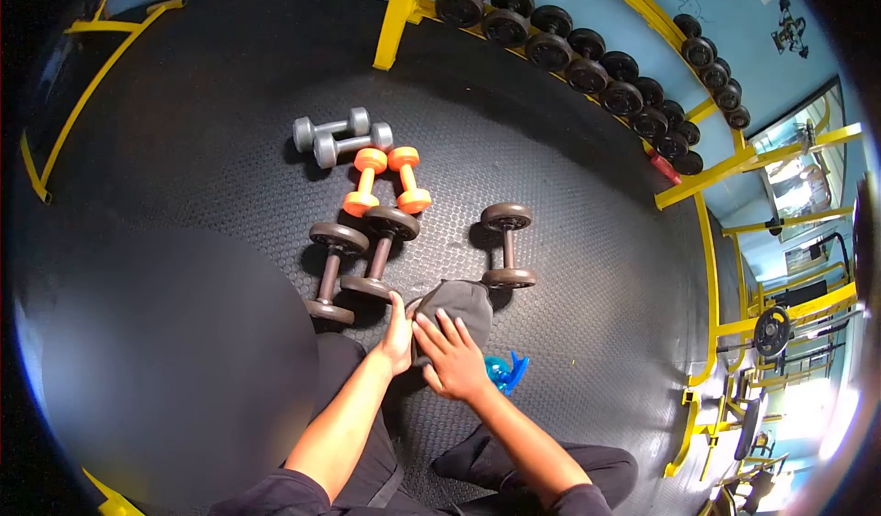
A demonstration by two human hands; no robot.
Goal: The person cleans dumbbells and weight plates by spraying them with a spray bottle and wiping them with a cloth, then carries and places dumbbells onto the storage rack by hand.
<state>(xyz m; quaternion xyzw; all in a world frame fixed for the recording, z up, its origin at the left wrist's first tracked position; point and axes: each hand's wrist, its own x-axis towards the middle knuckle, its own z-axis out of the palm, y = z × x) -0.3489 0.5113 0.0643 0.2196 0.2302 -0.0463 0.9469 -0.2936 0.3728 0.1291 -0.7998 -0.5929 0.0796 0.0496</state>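
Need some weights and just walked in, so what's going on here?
A person in dark clothing sits on the black textured floor with both hands on a dark grey, soft-looking, cap-like item. The right hand is spread over it; the left hand is at its side. Two silver-grey dumbbells, two orange dumbbells and three dark brown, round-ended dumbbells lie on the floor. A translucent blue container, partly hidden, is by the right wrist.
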